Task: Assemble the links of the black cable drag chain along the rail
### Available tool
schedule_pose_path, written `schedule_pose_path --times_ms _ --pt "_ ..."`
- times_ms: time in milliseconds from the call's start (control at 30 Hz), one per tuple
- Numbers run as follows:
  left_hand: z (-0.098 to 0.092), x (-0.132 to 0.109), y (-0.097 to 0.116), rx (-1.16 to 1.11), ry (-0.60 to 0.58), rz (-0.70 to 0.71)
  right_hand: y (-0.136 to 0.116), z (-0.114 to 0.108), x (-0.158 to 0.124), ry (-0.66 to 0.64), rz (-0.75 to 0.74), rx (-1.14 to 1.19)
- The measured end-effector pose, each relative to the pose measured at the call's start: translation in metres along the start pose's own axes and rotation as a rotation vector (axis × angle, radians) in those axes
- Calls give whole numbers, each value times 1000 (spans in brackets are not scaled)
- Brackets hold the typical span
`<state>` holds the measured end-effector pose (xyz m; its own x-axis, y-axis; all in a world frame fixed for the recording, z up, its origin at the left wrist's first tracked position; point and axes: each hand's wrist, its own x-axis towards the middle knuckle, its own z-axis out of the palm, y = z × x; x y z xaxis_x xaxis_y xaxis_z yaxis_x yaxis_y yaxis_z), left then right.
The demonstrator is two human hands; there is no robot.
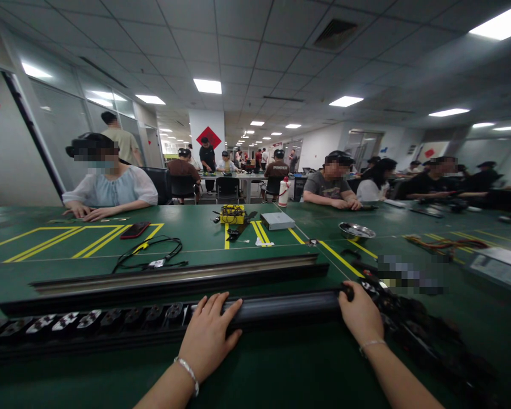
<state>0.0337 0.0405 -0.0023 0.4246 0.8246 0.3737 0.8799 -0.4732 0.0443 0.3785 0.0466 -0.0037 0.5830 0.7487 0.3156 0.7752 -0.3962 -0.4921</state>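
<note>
A long black power strip (281,307) lies across the green table in front of me, its row of sockets showing on the left part and a smooth dark cover on the right part. My left hand (210,335) rests on the strip near the last sockets, fingers spread over its top. At the right end, my right hand (361,312) is closed around the strip's tip, with thumb and fingers at a small dark end piece (347,292). The hand partly hides that piece. Just behind the strip lie long black metal rails (179,278), parallel to it.
Dark cables (426,329) are heaped to the right. Farther back are a looped black cable (149,255), a phone (135,230), a yellow object with wires (232,213), a grey box (277,221) and a metal bowl (356,230). Other people sit across the green table (281,369).
</note>
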Motion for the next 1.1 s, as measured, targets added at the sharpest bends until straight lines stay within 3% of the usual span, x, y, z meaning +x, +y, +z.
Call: schedule_pose_path --times_ms 1100 --pt "0 1 0 -14 -7 -1 8 -2 5 66 -11 5"
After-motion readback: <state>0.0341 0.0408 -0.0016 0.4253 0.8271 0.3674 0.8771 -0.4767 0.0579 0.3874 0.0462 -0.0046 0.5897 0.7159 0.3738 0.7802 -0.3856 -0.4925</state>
